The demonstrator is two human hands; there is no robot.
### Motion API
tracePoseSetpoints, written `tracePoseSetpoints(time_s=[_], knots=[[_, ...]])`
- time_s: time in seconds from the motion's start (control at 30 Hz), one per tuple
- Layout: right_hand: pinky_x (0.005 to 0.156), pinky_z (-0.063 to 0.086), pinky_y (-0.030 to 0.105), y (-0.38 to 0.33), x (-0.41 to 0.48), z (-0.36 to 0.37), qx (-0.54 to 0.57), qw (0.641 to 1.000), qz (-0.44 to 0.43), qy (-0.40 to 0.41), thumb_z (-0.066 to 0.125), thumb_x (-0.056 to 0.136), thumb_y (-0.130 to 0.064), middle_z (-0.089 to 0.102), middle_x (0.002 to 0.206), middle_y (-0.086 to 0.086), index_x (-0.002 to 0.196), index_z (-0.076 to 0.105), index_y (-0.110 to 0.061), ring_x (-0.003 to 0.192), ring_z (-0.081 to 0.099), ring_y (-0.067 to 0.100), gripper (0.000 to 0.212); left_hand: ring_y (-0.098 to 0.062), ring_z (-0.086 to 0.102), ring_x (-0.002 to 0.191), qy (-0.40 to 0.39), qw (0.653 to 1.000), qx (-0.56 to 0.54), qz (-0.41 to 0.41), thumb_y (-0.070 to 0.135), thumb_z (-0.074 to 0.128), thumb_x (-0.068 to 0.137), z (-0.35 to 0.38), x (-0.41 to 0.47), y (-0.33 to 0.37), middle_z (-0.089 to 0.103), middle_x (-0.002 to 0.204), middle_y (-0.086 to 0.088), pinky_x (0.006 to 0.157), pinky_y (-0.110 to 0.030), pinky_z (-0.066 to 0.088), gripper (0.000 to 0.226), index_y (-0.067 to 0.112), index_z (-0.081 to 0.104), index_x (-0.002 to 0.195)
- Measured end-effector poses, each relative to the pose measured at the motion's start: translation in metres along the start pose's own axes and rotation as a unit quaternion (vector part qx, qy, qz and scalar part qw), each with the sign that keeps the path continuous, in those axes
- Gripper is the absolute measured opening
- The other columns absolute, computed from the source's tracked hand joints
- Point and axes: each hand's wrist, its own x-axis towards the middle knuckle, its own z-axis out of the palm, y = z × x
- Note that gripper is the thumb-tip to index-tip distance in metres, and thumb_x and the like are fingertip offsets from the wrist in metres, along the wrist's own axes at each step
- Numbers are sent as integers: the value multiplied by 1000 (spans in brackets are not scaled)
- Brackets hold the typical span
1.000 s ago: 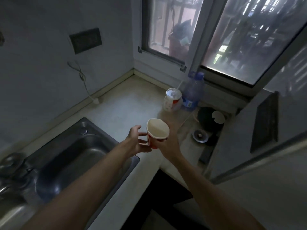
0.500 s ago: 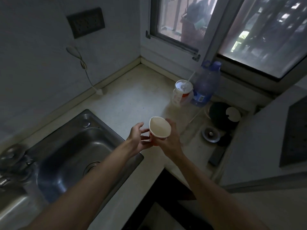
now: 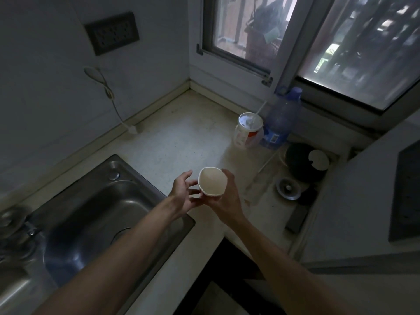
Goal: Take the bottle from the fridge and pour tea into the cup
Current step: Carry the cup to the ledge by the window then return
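Over the counter (image 3: 181,142), right hand (image 3: 223,197) grips an empty cup (image 3: 212,181); left hand (image 3: 184,194) open beside it.

The right hand (image 3: 223,197) grips the paper cup (image 3: 212,181) above the countertop (image 3: 181,142). The left hand (image 3: 183,193) touches the cup's side with loosely spread fingers. The sink (image 3: 95,212) lies left.
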Motion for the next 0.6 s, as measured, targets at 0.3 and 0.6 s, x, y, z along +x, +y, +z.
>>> tracePoseSetpoints(time_s=[0.3, 0.6], knots=[[114, 29, 42, -34, 0, -32, -76, 991, 67, -87, 93, 55, -41, 23, 156, 4, 153, 6, -26, 142, 28, 22, 133, -28, 22, 145, 100, 958, 242, 113, 40, 23, 103, 11, -26, 28, 24, 159, -7, 115, -46, 26, 53, 16, 34, 149], [113, 31, 53, -119, 14, -62, -143, 986, 34, -75, 36, 83, -72, 35, 150, 15, 150, 22, -17, 138, 34, 38, 87, -37, 55, 102, 199, 834, 458, 236, 26, 32, 99, 32, -88, 84, 59, 99, -21, 90, -44, 42, 38, 1, 57, 87]])
